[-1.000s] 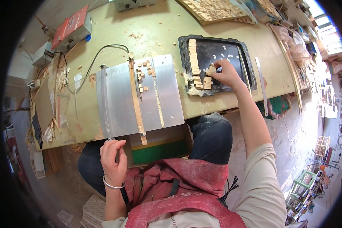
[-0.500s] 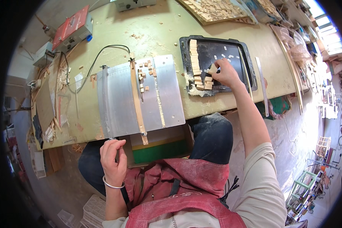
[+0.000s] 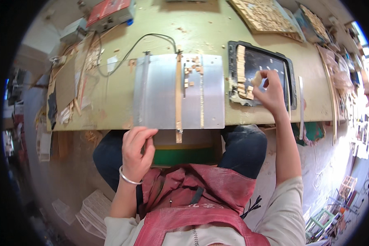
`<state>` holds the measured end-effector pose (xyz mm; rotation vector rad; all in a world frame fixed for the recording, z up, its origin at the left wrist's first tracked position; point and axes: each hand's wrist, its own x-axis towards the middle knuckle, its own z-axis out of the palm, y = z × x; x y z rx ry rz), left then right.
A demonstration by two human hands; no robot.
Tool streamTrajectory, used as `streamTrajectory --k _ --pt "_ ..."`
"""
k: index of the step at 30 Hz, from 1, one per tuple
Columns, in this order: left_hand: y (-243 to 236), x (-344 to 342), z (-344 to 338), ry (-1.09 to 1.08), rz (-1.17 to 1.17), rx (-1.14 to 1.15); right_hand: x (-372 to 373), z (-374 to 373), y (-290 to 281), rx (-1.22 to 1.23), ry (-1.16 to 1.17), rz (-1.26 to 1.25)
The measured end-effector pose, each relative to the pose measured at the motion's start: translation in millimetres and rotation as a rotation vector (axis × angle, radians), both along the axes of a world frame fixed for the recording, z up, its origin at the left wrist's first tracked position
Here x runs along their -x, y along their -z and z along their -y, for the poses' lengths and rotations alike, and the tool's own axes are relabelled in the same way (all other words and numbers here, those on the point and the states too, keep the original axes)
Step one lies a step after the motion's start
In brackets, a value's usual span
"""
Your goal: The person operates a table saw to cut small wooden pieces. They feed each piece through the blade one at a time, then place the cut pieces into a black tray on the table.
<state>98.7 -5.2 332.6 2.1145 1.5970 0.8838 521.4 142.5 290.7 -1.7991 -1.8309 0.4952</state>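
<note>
My right hand (image 3: pixel 273 93) is raised above the front of a black tray (image 3: pixel 292 78), pinching a small pale wooden block (image 3: pixel 257 78) between thumb and fingers. Inside the tray, wooden blocks (image 3: pixel 241 65) stand in a column along the left side, and a few small white pieces lie on the dark bottom. My left hand (image 3: pixel 138 149) hovers by the front edge of a metal plate (image 3: pixel 162 94), its fingers loosely bent and the thumb apart, with nothing seen in it. On the plate, small wooden cubes (image 3: pixel 191 83) lie beside a thin dark slot, right of a wooden strip (image 3: pixel 178 90).
A board heaped with wooden pieces (image 3: pixel 262 18) lies at the back right. A steel ruler (image 3: pixel 301 108) sticks out over the table's front edge. A black cable (image 3: pixel 129 51) loops behind the plate. At the back left stands a red-topped box (image 3: pixel 110 12).
The whole view has turned and shifted. My right hand has lifted from the tray's blocks, with the pale block in its fingers. The left hand remains near the plate's front edge.
</note>
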Motion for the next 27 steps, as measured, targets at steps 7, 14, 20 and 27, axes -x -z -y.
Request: streamTrajectory --k 7,14,20,27 --pt "-1.1 -28.5 -33.9 0.123 0.094 0.087 153.8 72.4 -19.7 -0.175 -0.49 0.102" --pt "24.9 -47.3 -39.6 0.068 -0.05 0.043 166.7 79.6 -18.1 -0.164 -0.453 0.074" --pt "32.5 -56.2 -48.4 0.034 -0.095 0.02 172.4 106.5 9.0 -0.067 -0.365 0.297" --pt "36.6 -57.6 -57.0 0.068 -0.144 0.042 182.9 115.8 19.0 -0.061 -0.337 0.365"
